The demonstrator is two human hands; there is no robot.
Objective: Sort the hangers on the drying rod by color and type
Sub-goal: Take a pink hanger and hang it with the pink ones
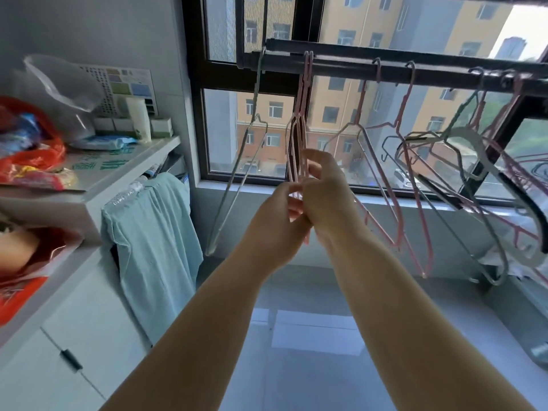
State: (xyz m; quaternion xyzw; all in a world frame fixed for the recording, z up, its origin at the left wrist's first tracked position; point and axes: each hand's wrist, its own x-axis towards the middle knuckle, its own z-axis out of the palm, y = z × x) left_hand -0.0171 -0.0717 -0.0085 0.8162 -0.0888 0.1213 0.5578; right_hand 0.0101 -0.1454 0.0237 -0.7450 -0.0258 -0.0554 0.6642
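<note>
Where they hung toward the rod's left end, pink hangers (304,93): bunched on drying rod (341,65).
Left hand (275,221): pinched their lower wires.
Right hand (323,191): gripped same bunch.
Advice: align the hooks before letting go (loose pink hangers (417,221) hung rightward).

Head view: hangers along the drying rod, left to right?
On the drying rod: grey wire hanger → pink hanger bundle, pinched by left hand and right hand → single pink hanger → second single pink hanger → thick white hanger, tangled among others whose order is unclear.
</note>
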